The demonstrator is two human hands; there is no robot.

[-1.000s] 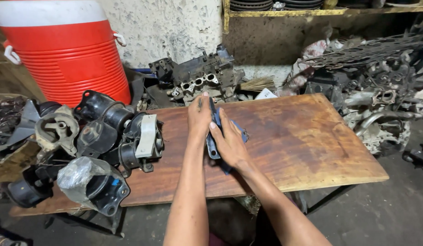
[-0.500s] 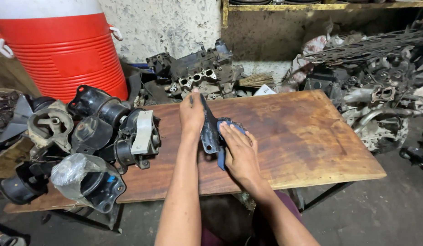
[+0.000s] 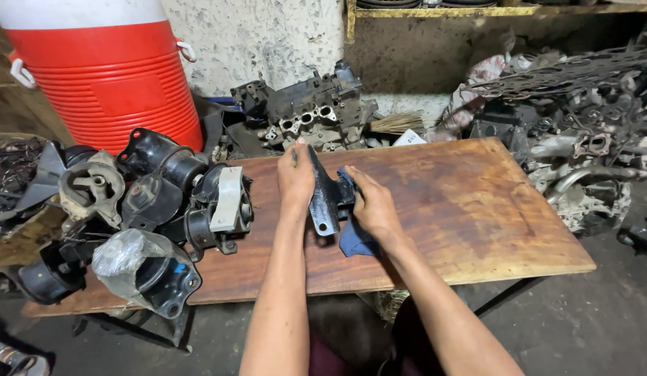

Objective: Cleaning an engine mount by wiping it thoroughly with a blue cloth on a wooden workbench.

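Observation:
A dark metal engine-mount bracket [image 3: 324, 202] stands on edge on the wooden board [image 3: 462, 209]. My left hand [image 3: 296, 174] grips its upper left side and steadies it. Against the bracket's right face my right hand [image 3: 368, 202] presses a dark blue cloth [image 3: 353, 233], which trails down onto the board below my palm. Both forearms reach in from the bottom of the view.
Several black engine mounts [image 3: 163, 188] crowd the board's left end, one wrapped in clear plastic [image 3: 139, 268]. A red and white cooler [image 3: 104, 69] stands behind them. Engine parts [image 3: 309, 111] lie against the back wall, and a heap of metal scrap [image 3: 588, 139] fills the right.
The bracket has turned more upright on the board. My right hand has slid with the cloth along its right face. The view has drifted slightly.

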